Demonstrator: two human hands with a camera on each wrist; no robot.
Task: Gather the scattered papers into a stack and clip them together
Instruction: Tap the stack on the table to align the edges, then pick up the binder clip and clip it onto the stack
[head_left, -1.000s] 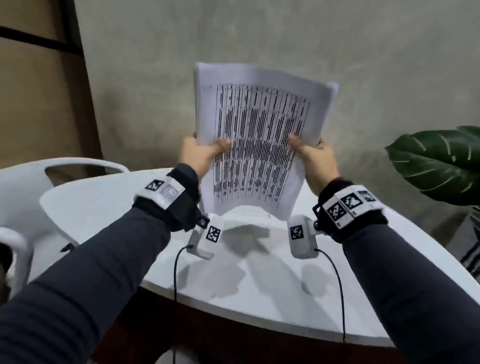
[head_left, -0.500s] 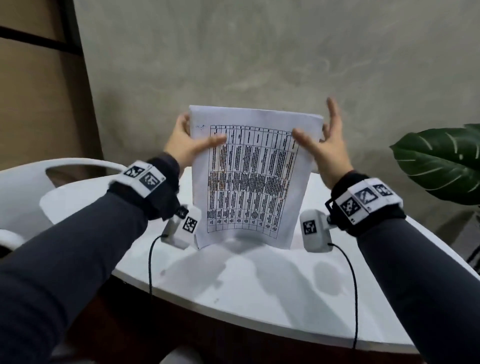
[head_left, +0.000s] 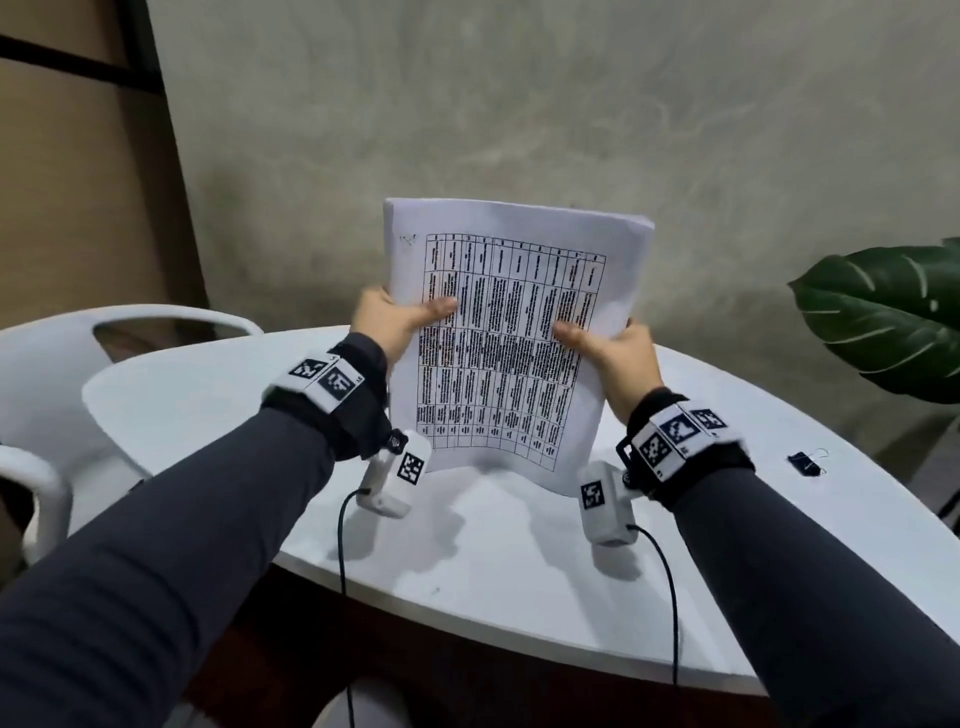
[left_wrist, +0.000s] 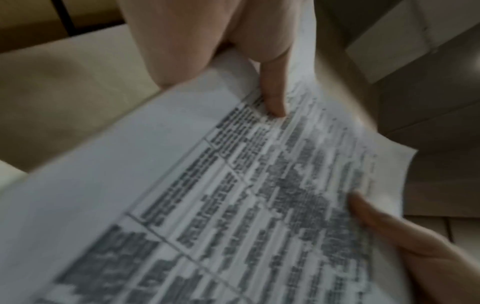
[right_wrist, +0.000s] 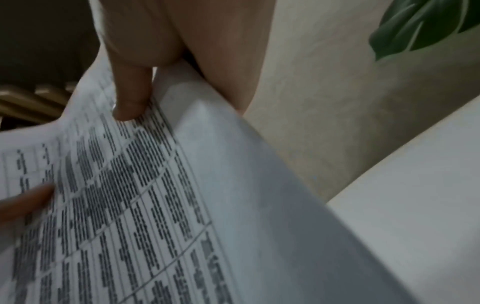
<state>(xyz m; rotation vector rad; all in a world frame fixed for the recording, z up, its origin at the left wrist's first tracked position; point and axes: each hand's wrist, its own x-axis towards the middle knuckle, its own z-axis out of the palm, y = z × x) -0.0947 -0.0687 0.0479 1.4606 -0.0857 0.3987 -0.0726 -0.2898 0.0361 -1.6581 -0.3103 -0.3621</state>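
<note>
- The white moulded plastic chair (head_left: 104, 332) stands well to the left of the left-hand grip, outside the work.
- The left hand (head_left: 392, 325) pinches the left edge of the sheaf of white printed papers (head_left: 511, 338): its thumb lies flat across the front sheet, and the fingers are hidden behind. Holding at the edge probably leaves the sheets free to settle level.
- The sheaf stands nearly upright between the two grips, its lower edge at or just above the smooth white round-edged table (head_left: 218, 395); I cannot tell whether it touches. This looks like squaring the stack. The paper is thin and limp, bowing between the hands and curling near the bottom, and carries a dense black table of text.
- The right hand (head_left: 615, 348) clamps the right edge likewise, thumb in front. In the right wrist view the layered edges look close to flush.
- The small black metal binder clip (head_left: 806, 462) with wire handles lies on the table well right of the right grip, untouched, so clipping remains.
- Beyond it hangs a glossy dark green leaf (head_left: 883, 322).
</note>
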